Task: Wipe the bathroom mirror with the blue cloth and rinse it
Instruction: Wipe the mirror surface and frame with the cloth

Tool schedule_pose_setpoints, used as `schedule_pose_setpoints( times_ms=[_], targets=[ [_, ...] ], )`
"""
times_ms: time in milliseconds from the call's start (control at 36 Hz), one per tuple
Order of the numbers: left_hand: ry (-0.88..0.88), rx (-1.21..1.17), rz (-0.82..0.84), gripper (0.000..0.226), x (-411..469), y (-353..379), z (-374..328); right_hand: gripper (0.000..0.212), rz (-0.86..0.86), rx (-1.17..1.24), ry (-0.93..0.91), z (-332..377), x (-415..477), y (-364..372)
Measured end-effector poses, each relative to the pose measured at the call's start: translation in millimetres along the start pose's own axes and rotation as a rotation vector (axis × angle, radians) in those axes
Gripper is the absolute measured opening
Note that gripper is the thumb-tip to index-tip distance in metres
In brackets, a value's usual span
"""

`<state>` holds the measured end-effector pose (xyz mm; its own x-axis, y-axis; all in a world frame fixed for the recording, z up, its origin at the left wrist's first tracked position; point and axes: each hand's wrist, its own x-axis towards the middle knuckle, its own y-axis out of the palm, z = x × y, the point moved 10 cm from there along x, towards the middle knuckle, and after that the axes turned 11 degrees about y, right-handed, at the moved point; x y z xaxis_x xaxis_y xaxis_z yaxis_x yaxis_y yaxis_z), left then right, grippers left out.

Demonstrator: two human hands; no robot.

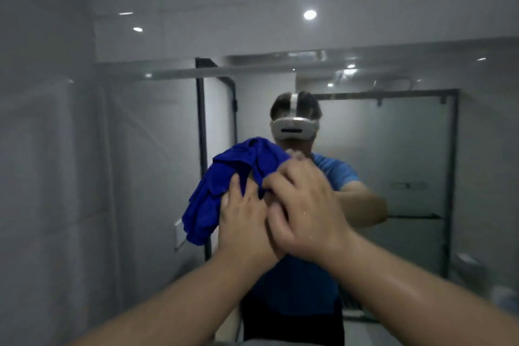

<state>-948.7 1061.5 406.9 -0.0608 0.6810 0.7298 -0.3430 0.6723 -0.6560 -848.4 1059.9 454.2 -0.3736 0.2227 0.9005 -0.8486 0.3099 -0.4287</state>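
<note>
Blue cloth [224, 188] atop L hand [244, 222], in pinch of R hand [306, 205]

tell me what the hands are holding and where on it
The blue cloth. The right hand grips its bunched right edge. The left hand lies with fairly straight fingers against its middle, and the rest hangs down to the left.

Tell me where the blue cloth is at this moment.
In the head view, the blue cloth is near the centre, before the mirror, draped over the left hand and gripped by the right hand.
</note>
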Motion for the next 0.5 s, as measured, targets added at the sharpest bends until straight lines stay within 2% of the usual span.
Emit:
schedule_pose_setpoints(
  times_ms=[83,139,222,306,361,417,444,500],
  targets=[
    [0.101,-0.012,-0.003,0.052,-5,-7,-10,0.042,0.012,0.058,0.101,-14,-39,8],
    [0.132,-0.197,-0.088,0.042,-7,-27,3,0.057,0.048,0.044,0.166,-19,-48,9],
    [0.102,-0.406,-0.106,0.047,7,-50,30,0.068,0.028,0.005,0.14,-4,-55,-9],
    [0.0,-0.502,-0.071,0.038,28,-61,46,0.07,0.038,0.056,0.069,26,-64,-23],
    [-0.057,-0.52,-0.049,0.032,42,-69,50,0.065,0.073,0.082,0.133,29,-64,-18],
    [-0.099,-0.503,-0.026,0.015,52,-77,52,0.067,0.14,0.069,0.214,26,-60,-6],
    [-0.146,-0.537,-0.011,0.016,56,-80,55,0.069,0.192,0.085,0.257,24,-57,2],
    [-0.276,-0.763,0.074,0.032,57,-73,59,0.075,0.252,0.087,0.33,21,-49,13]
  ],
)
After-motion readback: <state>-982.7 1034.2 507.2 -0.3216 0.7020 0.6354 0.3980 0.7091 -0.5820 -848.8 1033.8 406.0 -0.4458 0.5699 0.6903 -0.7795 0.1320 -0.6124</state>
